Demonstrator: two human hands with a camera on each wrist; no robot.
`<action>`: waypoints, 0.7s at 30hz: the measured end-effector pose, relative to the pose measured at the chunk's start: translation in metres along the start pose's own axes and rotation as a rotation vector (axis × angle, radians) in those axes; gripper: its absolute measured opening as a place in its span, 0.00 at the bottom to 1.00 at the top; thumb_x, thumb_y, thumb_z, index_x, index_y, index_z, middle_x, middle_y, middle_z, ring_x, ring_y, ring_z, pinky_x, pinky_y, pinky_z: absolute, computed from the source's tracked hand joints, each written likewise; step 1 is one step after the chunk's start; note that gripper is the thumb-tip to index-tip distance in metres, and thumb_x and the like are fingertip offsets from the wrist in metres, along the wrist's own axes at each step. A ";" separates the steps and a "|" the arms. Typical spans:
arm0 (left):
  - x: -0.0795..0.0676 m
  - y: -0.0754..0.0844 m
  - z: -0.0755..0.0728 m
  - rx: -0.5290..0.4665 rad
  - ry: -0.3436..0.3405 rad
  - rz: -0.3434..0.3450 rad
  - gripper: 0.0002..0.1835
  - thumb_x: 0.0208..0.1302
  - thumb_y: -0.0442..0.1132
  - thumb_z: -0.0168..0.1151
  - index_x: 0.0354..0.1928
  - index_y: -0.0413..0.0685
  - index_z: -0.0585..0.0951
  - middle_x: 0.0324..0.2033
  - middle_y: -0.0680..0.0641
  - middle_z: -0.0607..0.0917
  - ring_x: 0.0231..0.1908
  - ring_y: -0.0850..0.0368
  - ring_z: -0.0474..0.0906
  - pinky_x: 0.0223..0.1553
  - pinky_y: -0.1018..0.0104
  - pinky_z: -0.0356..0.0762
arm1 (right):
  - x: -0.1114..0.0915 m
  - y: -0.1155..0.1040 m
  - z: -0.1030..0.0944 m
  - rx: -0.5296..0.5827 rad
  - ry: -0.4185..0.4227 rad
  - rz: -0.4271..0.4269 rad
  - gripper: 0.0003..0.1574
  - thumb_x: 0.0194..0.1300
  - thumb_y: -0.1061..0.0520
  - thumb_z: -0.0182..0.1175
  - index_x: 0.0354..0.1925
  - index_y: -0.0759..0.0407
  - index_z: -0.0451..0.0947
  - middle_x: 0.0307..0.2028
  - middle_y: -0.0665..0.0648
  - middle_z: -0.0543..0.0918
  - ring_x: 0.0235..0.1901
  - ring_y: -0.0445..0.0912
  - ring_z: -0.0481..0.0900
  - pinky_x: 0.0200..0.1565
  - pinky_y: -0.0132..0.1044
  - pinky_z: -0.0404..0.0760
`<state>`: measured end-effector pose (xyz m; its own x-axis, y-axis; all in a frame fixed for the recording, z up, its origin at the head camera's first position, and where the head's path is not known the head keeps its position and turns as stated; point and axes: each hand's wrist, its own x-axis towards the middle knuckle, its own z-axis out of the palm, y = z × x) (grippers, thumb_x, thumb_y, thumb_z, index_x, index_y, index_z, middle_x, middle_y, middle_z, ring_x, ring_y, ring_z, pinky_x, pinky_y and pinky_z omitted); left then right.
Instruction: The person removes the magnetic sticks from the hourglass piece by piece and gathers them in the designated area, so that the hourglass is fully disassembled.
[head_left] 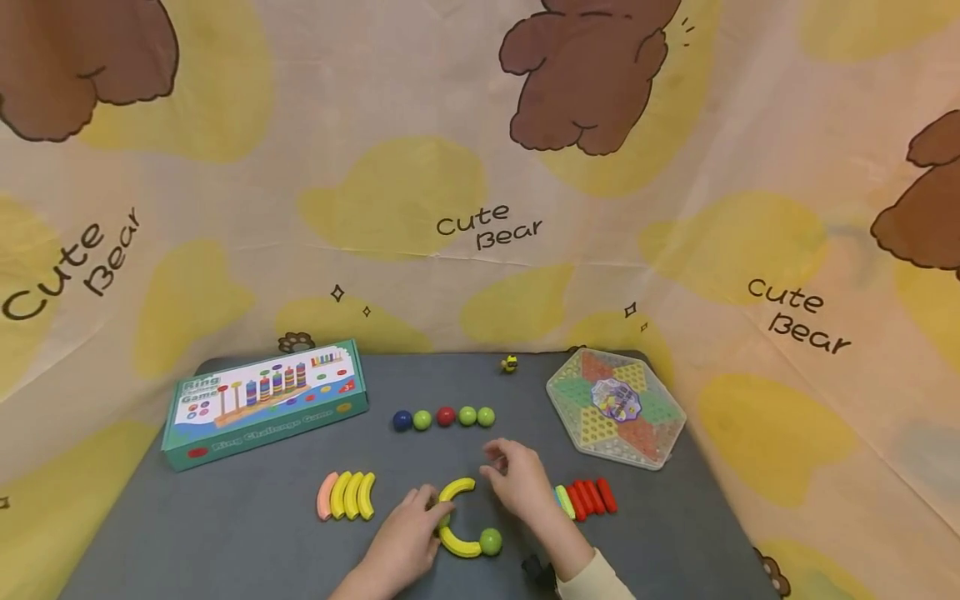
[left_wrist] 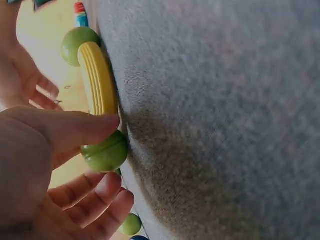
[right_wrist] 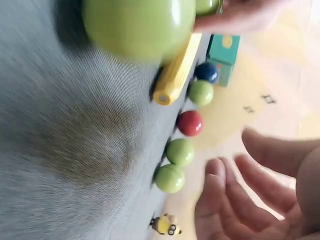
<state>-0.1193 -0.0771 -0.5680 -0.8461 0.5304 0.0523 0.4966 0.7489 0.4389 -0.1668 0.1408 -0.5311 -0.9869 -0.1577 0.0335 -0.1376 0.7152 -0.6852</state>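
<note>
My left hand [head_left: 405,537] grips a green ball [left_wrist: 106,154], its thumb lying over the spot where a yellow curved bar [left_wrist: 100,77] meets the ball. That bar's other end joins a second green ball [head_left: 491,542]. Another yellow curved bar [head_left: 457,488] reaches away from the gripped ball, so the pieces form an open C on the grey table. Beyond the C's gap, my right hand [head_left: 519,482] hovers with loosely bent fingers and holds nothing. In the right wrist view its fingertips [right_wrist: 215,167] and thumb stand apart.
Behind the hands runs a row of balls: blue [head_left: 402,421], red [head_left: 446,416] and several green. Yellow and pink curved bars [head_left: 352,496] lie left, red and pale short bars [head_left: 592,497] right. A game box [head_left: 266,408], hexagonal board [head_left: 617,408] and small yellow figure [head_left: 509,364] stand farther back.
</note>
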 end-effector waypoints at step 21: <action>-0.006 0.002 -0.002 0.064 -0.132 -0.002 0.19 0.60 0.57 0.70 0.53 0.70 0.85 0.39 0.57 0.71 0.30 0.63 0.64 0.29 0.66 0.62 | -0.041 0.021 0.000 -0.132 -0.406 -0.035 0.18 0.57 0.58 0.73 0.47 0.53 0.84 0.36 0.47 0.79 0.36 0.41 0.75 0.38 0.38 0.76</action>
<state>-0.1137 -0.0795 -0.5659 -0.8164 0.5735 -0.0682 0.5100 0.7713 0.3808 -0.1289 0.1619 -0.5470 -0.8721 -0.4198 -0.2516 -0.2063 0.7816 -0.5887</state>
